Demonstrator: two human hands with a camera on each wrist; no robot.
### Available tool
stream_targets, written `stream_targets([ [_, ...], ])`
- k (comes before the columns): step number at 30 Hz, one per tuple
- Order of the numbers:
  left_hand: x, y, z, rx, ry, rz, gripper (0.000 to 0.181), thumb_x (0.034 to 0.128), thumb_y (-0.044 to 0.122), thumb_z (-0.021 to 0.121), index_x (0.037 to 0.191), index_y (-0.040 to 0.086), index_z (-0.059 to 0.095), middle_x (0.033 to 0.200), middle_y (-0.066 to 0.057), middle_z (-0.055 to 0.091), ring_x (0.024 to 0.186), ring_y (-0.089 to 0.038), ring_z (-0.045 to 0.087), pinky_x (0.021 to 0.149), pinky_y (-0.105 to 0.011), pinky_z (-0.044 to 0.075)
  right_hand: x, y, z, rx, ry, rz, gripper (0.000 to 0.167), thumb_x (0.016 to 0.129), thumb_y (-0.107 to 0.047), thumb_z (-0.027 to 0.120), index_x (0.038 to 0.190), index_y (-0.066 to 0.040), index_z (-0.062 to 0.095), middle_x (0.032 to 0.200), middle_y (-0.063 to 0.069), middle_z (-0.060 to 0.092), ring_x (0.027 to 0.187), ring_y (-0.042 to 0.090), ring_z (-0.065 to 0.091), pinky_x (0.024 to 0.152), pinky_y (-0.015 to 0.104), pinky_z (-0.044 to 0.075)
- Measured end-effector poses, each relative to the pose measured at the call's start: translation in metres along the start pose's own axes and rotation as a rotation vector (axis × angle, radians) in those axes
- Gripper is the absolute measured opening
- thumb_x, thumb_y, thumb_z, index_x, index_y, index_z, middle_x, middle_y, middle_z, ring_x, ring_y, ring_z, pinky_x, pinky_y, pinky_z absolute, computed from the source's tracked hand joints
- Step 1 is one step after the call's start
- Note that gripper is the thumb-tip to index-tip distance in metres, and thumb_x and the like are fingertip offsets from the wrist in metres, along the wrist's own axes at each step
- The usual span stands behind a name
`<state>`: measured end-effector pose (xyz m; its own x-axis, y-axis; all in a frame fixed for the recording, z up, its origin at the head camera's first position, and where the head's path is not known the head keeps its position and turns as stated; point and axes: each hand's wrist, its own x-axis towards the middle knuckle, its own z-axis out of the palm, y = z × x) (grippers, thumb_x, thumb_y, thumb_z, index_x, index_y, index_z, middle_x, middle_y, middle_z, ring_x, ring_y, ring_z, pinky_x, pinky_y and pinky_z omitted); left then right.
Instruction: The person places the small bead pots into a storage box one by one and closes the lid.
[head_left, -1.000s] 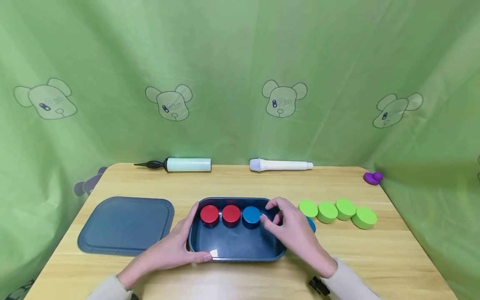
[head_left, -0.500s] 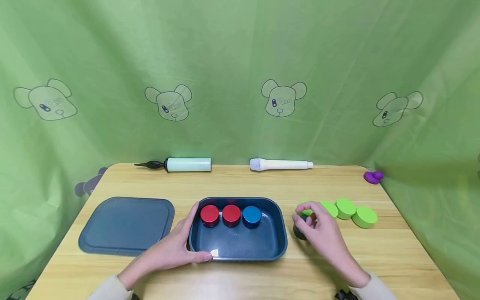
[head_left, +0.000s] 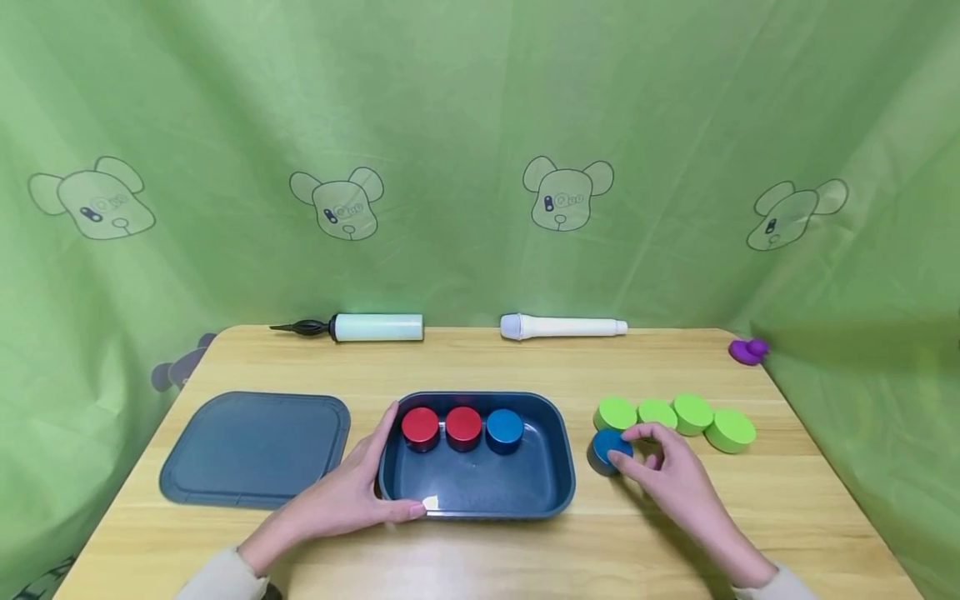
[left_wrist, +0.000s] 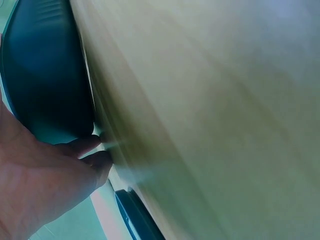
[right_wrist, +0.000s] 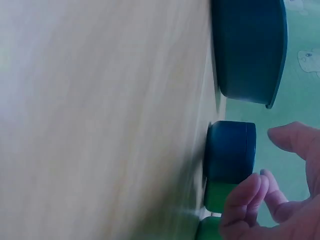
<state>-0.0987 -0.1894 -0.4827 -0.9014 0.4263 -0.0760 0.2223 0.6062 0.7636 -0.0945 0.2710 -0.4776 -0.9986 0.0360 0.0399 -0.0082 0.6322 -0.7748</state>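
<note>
Head view: beside the tray (head_left: pixel 480 492), a blue jar (head_left: pixel 603 457) stands axis-vertical, right hand (head_left: pixel 673 473) at its top, fingers (head_left: pixel 651 431) parted.

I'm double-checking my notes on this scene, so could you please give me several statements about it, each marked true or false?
1. Two red cylinders and one blue cylinder stand in the container. True.
2. The left hand touches the container's left end. True.
3. The lid covers the container. False: the lid lies flat on the table, left of the container.
4. The right hand is inside the container. False: the right hand is at the second blue cylinder, outside the container.
5. Four green cylinders stand right of the container. True.
6. The balloon pump lies beside the green cylinders. False: the balloon pump lies along the table's far edge, left of the white microphone-shaped stick.
</note>
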Motion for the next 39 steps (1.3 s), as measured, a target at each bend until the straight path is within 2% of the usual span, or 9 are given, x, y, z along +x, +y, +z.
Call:
stream_targets([
  [7, 0.000, 0.000, 0.000, -0.010, -0.004, 0.004, 0.136, 0.0849, 0.063, 0.090, 0.176, 0.034, -0.007, 0.174, -0.016, 0.027, 0.157, -0.037, 0.030, 0.117, -0.066, 0.037, 0.001, 0.004, 0.005, 0.043, -0.092, 0.056, 0.044, 0.092, -0.020, 0.091, 0.124, -0.003, 0.065, 0.097, 0.010, 0.059, 0.068, 0.018, 0.055, 0.058, 0.028, 0.047],
  [11, 0.001, -0.001, 0.000, -0.017, -0.006, 0.010, 0.135, 0.0851, 0.062, 0.090, 0.176, 0.035, -0.007, 0.175, -0.014, 0.027, 0.158, -0.035, 0.030, 0.118, -0.064, 0.037, 0.000, 0.004, 0.010, 0.037, -0.070, 0.023, 0.041, 0.089, -0.017, 0.093, 0.118, -0.007, 0.066, 0.107, 0.012, 0.060, 0.070, 0.018, 0.055, 0.060, 0.028, 0.047],
  [14, 0.001, -0.001, 0.000, -0.014, -0.007, 0.009, 0.135, 0.0852, 0.063, 0.089, 0.176, 0.035, -0.007, 0.175, -0.015, 0.027, 0.158, -0.036, 0.030, 0.117, -0.065, 0.037, -0.001, 0.003, 0.013, -0.005, -0.039, -0.018, 0.038, 0.088, -0.015, 0.093, 0.115, -0.010, 0.066, 0.110, 0.011, 0.060, 0.070, 0.017, 0.054, 0.062, 0.028, 0.046],
  [19, 0.000, -0.001, 0.000, -0.006, -0.003, 0.005, 0.137, 0.0843, 0.064, 0.089, 0.176, 0.032, -0.006, 0.174, -0.016, 0.027, 0.158, -0.036, 0.030, 0.118, -0.065, 0.036, -0.006, -0.005, 0.013, -0.089, -0.014, -0.033, 0.037, 0.091, -0.019, 0.091, 0.118, -0.013, 0.066, 0.095, 0.006, 0.059, 0.072, 0.016, 0.055, 0.063, 0.029, 0.045],
  [25, -0.001, 0.000, 0.000, 0.007, 0.001, 0.003, 0.137, 0.0837, 0.066, 0.089, 0.177, 0.031, -0.005, 0.174, -0.018, 0.028, 0.157, -0.037, 0.031, 0.117, -0.066, 0.037, -0.009, -0.018, 0.004, -0.081, 0.029, -0.023, 0.043, 0.094, -0.028, 0.090, 0.125, -0.014, 0.064, 0.080, 0.004, 0.058, 0.072, 0.017, 0.054, 0.060, 0.030, 0.044],
  [32, 0.000, 0.001, 0.000, -0.001, 0.000, -0.002, 0.137, 0.0840, 0.064, 0.089, 0.177, 0.030, -0.005, 0.175, -0.018, 0.027, 0.158, -0.037, 0.030, 0.117, -0.066, 0.037, -0.006, -0.027, -0.001, -0.004, 0.113, -0.144, 0.041, 0.095, -0.028, 0.089, 0.123, -0.017, 0.062, 0.083, 0.005, 0.059, 0.075, 0.017, 0.056, 0.066, 0.027, 0.046],
  [39, 0.000, 0.000, 0.000, -0.001, 0.001, 0.004, 0.136, 0.0840, 0.064, 0.090, 0.177, 0.031, -0.005, 0.174, -0.018, 0.027, 0.157, -0.038, 0.031, 0.117, -0.066, 0.037, 0.000, -0.042, 0.006, 0.034, 0.095, -0.265, 0.038, 0.093, -0.024, 0.091, 0.120, -0.019, 0.064, 0.084, 0.006, 0.058, 0.077, 0.023, 0.056, 0.068, 0.029, 0.045],
])
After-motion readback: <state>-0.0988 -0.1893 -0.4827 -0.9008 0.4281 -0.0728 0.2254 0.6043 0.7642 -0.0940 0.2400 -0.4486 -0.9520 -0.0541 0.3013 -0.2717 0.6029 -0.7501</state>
